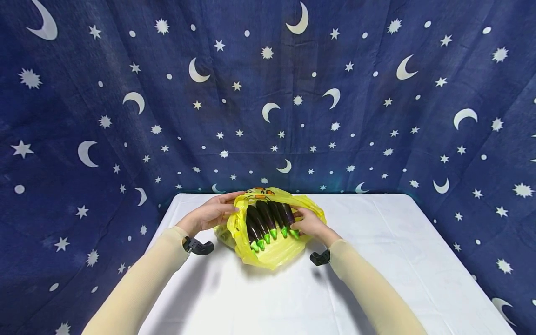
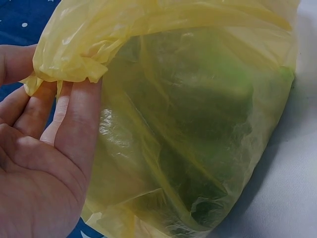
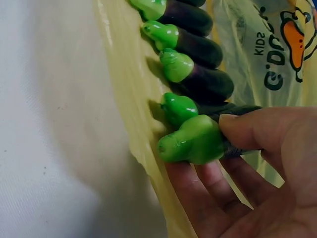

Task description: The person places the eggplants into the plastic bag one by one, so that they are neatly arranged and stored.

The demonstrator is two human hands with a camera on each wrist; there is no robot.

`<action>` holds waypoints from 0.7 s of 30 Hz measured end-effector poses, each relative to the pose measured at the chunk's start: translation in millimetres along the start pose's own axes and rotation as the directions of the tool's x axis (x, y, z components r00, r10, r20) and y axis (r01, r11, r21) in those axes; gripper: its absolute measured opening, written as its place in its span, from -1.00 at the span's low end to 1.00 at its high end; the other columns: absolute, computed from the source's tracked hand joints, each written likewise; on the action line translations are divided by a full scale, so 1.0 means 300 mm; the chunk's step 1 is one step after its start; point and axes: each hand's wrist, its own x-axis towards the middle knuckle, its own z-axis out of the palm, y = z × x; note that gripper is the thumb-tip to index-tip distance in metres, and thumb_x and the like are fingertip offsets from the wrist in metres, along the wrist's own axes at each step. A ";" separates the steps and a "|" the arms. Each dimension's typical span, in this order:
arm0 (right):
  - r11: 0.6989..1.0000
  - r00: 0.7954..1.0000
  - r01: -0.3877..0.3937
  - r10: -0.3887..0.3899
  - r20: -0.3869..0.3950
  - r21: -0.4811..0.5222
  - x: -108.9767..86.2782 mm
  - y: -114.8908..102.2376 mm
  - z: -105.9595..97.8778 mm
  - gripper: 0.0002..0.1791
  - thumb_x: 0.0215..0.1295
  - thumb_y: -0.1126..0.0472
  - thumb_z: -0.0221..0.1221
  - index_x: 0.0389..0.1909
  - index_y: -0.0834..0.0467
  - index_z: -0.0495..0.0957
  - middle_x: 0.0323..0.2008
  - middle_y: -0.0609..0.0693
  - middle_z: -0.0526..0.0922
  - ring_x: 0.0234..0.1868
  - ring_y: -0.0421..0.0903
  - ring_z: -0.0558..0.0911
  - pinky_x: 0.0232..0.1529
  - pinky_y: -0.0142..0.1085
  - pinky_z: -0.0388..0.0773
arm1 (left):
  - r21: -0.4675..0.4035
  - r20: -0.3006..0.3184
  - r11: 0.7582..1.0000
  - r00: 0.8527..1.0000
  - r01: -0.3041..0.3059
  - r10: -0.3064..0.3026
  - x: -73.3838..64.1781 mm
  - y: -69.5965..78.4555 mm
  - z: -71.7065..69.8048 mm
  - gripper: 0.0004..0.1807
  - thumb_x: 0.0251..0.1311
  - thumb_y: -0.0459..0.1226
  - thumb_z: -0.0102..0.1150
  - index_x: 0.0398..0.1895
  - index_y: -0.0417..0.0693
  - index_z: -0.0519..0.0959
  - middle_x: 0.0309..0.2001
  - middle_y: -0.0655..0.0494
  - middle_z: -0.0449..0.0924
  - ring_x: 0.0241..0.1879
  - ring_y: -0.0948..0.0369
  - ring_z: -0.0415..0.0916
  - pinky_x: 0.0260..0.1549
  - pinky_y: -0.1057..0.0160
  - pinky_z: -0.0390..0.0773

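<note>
A yellow plastic bag (image 1: 274, 260) lies on the table with its mouth held wide towards me. Inside it, several dark purple eggplants (image 1: 260, 222) with bright green caps lie side by side, caps facing the near rim. My left hand (image 1: 209, 215) holds the bag's left rim; in the left wrist view the gathered plastic (image 2: 74, 59) sits between its thumb and fingers. Reaching into the mouth, my right hand (image 1: 311, 224) grips the rightmost eggplant (image 3: 195, 141) just behind its green cap, thumb on top and fingers beneath. That eggplant's far end is hidden by the hand.
A white cloth covers the table (image 1: 377, 260). Behind it hangs a dark blue curtain (image 1: 268, 83) with moons and stars. Printed lettering and a cartoon figure (image 3: 292, 42) show on the bag's wall. Black straps (image 1: 197, 246) sit on both wrists.
</note>
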 end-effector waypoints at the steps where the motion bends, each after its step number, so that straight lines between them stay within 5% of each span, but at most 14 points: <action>1: 1.000 1.000 -0.008 0.008 -0.012 -0.012 0.002 0.001 0.003 -0.15 0.26 0.44 0.28 0.56 0.11 0.23 0.24 0.28 0.49 -0.13 0.01 0.60 -0.36 -0.21 0.66 | -0.001 -0.002 1.000 1.000 0.001 -0.001 0.000 0.001 0.001 -0.23 0.38 -0.51 0.06 0.62 -0.05 0.12 0.50 -0.15 0.23 0.11 0.09 0.59 0.05 0.07 0.65; 21: 0.996 0.990 -0.084 0.080 -0.116 -0.026 0.056 0.028 0.029 -0.20 0.27 0.42 0.26 0.55 0.15 0.25 0.26 0.30 0.51 -0.06 0.06 0.58 -0.37 -0.23 0.66 | -0.005 0.022 1.000 1.000 0.004 -0.004 0.000 0.008 0.009 -0.25 0.41 -0.51 0.00 0.63 -0.10 0.08 0.53 -0.28 0.12 0.08 0.09 0.59 0.02 0.07 0.67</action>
